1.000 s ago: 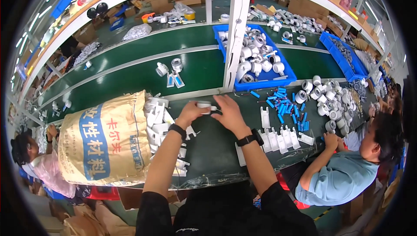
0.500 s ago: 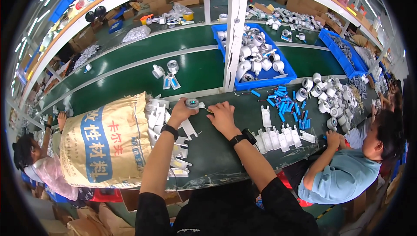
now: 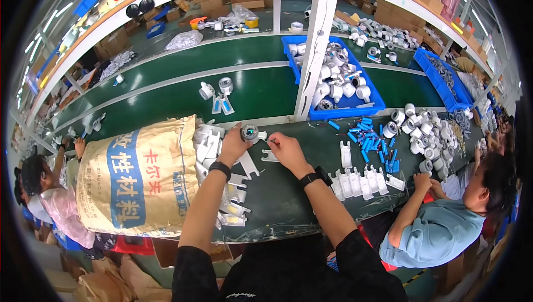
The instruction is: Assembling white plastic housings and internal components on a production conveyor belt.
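My left hand [image 3: 234, 146] is closed around a round white plastic housing [image 3: 250, 132] with a grey ring and a small greenish part inside. Its short neck points toward my right hand [image 3: 286, 152], whose thumb and fingertips are pinched together just beyond the neck. Whatever lies between those fingertips is too small to make out. Partly under the right hand is a white plastic cover [image 3: 270, 156]. Left of my left hand, more white plastic parts [image 3: 208, 141] spill from a large paper sack [image 3: 161, 174].
Right of my hands stand white covers [image 3: 355, 182] in a row, with blue battery cells [image 3: 369, 141] behind. White housings [image 3: 433, 135] lie piled near a co-worker in blue [image 3: 438, 230]. A blue bin [image 3: 347, 114] of housings sits behind a white post [image 3: 316, 46].
My right hand's fingers have drawn together into a pinch near the housing's neck. The housing's open face is turned more into view. The whole view has shifted slightly.
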Available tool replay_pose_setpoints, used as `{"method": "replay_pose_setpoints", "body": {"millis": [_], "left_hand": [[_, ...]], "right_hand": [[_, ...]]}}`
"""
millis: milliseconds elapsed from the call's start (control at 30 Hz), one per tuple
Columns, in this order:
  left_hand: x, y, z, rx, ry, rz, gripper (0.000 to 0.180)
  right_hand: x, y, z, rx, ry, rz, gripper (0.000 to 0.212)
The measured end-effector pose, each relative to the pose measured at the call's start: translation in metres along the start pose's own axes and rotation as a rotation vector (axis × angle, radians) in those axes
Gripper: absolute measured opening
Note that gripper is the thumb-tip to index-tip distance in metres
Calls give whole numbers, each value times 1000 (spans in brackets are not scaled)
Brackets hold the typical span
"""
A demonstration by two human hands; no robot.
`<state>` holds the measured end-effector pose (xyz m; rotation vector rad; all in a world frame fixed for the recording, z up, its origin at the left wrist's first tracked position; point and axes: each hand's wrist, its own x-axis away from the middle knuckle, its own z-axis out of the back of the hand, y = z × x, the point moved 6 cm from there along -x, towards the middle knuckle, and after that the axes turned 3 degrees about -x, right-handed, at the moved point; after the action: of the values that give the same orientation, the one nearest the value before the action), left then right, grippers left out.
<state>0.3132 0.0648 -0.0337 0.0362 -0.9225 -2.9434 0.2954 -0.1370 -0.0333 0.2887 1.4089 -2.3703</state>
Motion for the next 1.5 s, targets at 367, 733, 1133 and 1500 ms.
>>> {"method": "replay_pose_setpoints", "body": {"millis": [367,733,1133,1500], "left_hand": [[14,-37,93,-90,115,-109,57],[-8,9,10,-203,-104,-277,95],[-36,0,-4,-188,-133,-301,72],[-32,0,-1,-173,-157,-270,71]], "right_hand": [[-7,-5,-10,52,-76,38,16],[-6,-3,-21,18,-26,26,16],[-12,-3,-18,-63,-43,9,13],[-10,-3,-20,-75,-52,-1,13]]}}
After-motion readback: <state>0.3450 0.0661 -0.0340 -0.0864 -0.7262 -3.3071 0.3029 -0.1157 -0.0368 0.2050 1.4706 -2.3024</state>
